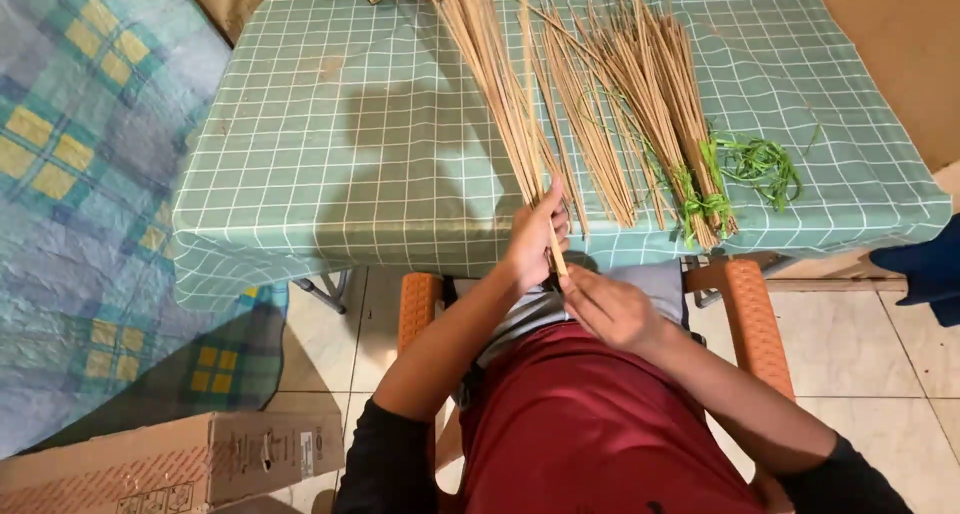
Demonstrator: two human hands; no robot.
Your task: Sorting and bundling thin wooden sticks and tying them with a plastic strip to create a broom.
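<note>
- My left hand (532,239) is closed round the near ends of a fanned bunch of long, thin, tan palm-leaf ribs (497,84); fingers clamped.
- My right hand (612,309) pinches the tip of one rib, just beside the left.
- The bunch's long axis runs away from me, up across the green checked tablecloth (330,124); left hand is nearer.
- A tied bundle with green strips (700,199) lies right, apart.
- Far ends are cut off at the top edge.
</note>
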